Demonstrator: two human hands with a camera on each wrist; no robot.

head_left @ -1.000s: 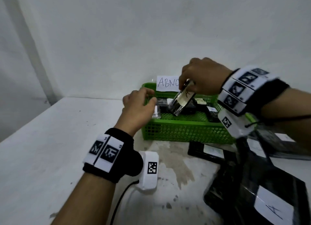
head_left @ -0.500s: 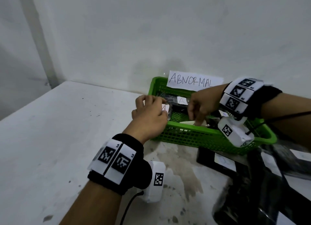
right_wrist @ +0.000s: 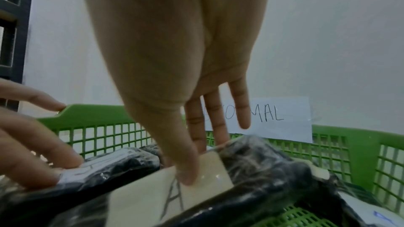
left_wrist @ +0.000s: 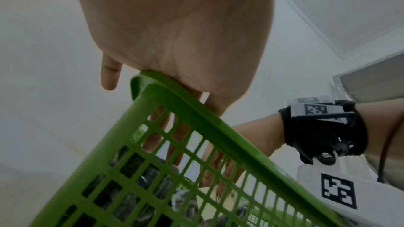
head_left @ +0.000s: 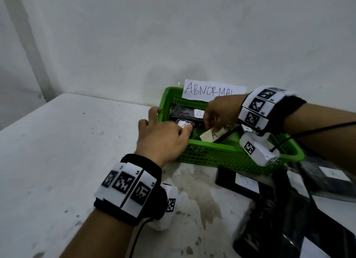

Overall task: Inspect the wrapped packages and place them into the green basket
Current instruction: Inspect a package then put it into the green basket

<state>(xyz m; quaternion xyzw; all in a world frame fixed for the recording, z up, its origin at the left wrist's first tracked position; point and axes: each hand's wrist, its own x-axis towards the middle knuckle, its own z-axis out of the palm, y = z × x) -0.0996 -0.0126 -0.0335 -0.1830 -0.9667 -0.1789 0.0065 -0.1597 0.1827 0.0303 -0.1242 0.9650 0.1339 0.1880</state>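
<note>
Putting a package down in the basket

My right hand (right_wrist: 188, 144) presses flat fingers on the package (right_wrist: 174, 189) inside the green basket (head_left: 221, 153); my left hand (head_left: 161, 140), fingers loose, steadies its left side. Next I let go.

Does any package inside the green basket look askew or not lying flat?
Yes. The package labelled A under the right hand lies tilted in the green basket, leaning across another package instead of flat.

One green basket (head_left: 221, 155), one paper sign (head_left: 213, 92), perhaps seven wrapped packages (head_left: 237, 180).
</note>
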